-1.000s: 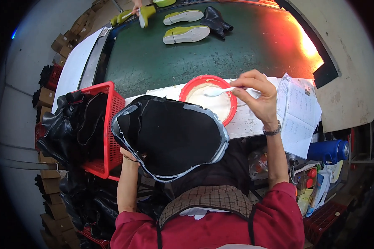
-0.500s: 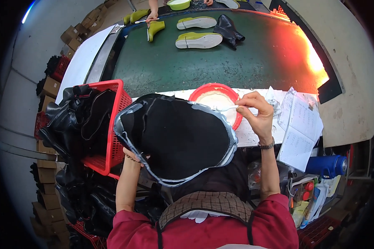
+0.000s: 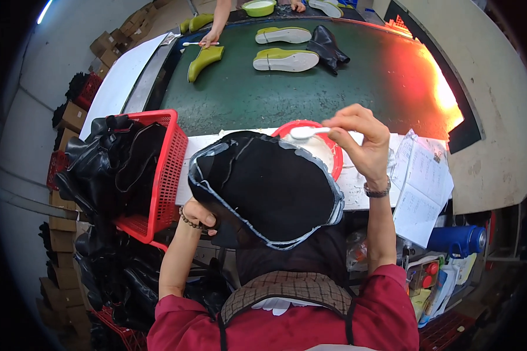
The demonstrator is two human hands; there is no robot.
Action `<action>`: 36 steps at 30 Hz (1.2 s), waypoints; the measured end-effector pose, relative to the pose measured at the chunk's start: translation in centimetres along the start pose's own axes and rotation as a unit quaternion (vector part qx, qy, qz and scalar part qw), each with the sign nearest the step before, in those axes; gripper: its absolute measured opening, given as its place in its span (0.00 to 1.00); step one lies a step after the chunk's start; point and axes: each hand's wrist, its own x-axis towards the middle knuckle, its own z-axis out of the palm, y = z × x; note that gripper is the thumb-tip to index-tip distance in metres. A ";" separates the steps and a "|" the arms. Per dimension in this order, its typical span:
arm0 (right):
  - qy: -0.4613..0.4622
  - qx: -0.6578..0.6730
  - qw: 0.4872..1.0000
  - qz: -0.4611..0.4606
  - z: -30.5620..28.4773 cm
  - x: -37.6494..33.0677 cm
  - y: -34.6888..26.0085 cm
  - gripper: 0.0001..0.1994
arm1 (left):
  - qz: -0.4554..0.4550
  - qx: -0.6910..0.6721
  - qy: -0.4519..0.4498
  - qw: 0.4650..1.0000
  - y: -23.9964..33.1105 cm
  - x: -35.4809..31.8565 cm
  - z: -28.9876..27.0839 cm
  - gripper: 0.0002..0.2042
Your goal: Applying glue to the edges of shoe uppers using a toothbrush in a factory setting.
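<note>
My left hand (image 3: 199, 214) is closed on the near left part of a black boot upper (image 3: 263, 187). Its wide open bottom faces up, and a whitish, glue-like coating lines the edge. Between the thumb and fingers of my right hand (image 3: 364, 143) is a small white brush (image 3: 308, 133), its head toward the upper's far edge. Behind the upper stands a red bowl (image 3: 338, 157) of white paste (image 3: 322, 146), partly hidden by the upper. Whether the brush touches anything is unclear.
At left, a red basket (image 3: 168, 161) holds black boots (image 3: 93, 155). Papers (image 3: 424, 181) lie right, above a blue flask (image 3: 459, 241). Across the green belt (image 3: 234, 99), a co-worker's hand (image 3: 209, 38) holds a brush beside a yellow-green boot (image 3: 208, 61); white soles (image 3: 287, 61) face up.
My right hand has lifted the brush from the upper's coated edge. The upper has shifted slightly right and more of my left hand shows. The co-worker's boot has come nearer and turned.
</note>
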 end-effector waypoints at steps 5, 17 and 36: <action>-0.089 -0.056 0.994 -0.010 -0.6 0.7 -0.4 0.06 | -0.101 -0.089 -0.007 0.991 0.3 -1.2 0.6 0.41; -0.199 -0.038 0.978 -0.051 -0.6 3.9 0.5 0.05 | -0.223 -0.062 -0.066 0.971 2.0 1.0 3.2 0.41; 0.050 -0.047 0.985 0.159 -3.3 -6.3 11.2 0.03 | -0.087 0.108 0.132 0.982 5.9 2.8 -0.1 0.28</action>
